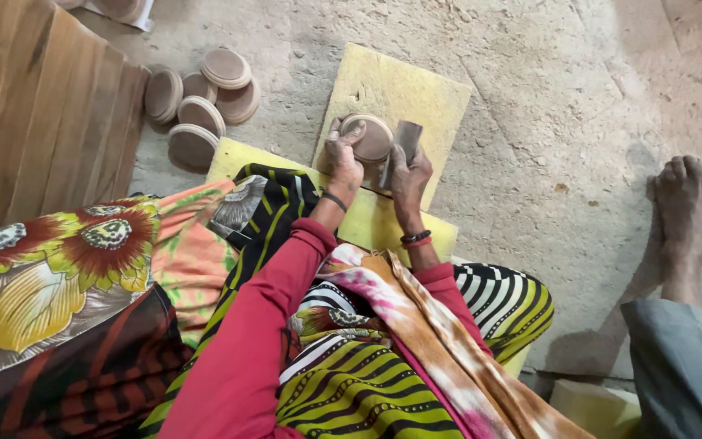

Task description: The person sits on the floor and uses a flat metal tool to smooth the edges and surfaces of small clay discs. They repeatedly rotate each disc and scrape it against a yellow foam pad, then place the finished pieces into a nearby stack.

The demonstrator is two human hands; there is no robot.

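Left grip: the left hand (341, 159) is closed around the near-left edge of a small round brown clay lid (370, 136), thumb laid over its rim, tilting it up off the floor.
Right grip: the right hand (410, 172) is closed on a flat grey rectangular scraper (404, 140), held upright with its long edge against the lid's right side.
Where the lid is: above a yellow foam pad (416, 89) lying on the pale earthen floor (546, 97), just ahead of the person's knees.
Doing it well: judging from the pose, the scraper is best kept flat to the rim with light pressure while the left hand turns the lid, so the soft clay is not gouged.
Arm pose: both forearms, in red sleeves, reach forward and converge; wrists bent down, bangles on each.
Nearby: a cluster of similar round clay lids (201, 93) sits on the floor to the left, well apart.
Other person: a bare foot (682, 211) rests at the right.
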